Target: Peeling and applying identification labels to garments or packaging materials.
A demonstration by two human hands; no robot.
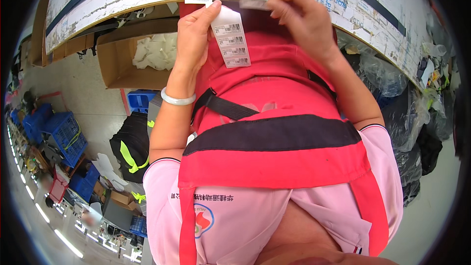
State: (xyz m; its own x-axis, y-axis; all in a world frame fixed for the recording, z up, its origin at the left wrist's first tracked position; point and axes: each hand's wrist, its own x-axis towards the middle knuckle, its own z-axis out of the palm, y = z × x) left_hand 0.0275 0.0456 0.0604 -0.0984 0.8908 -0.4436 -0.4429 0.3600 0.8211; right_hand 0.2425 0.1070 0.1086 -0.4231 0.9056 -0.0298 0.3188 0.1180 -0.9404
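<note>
Carton of pale scraps (labels handheld)

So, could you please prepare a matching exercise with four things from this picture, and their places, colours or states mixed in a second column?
1. Label strip
2. Bangle
3. Apron
4. Cardboard box

A. Red, with a black band
B. Open, with pale pieces inside
C. Hanging from the left hand
D. Around the left wrist

Right pairs: 1-C; 2-D; 3-A; 4-B
</note>
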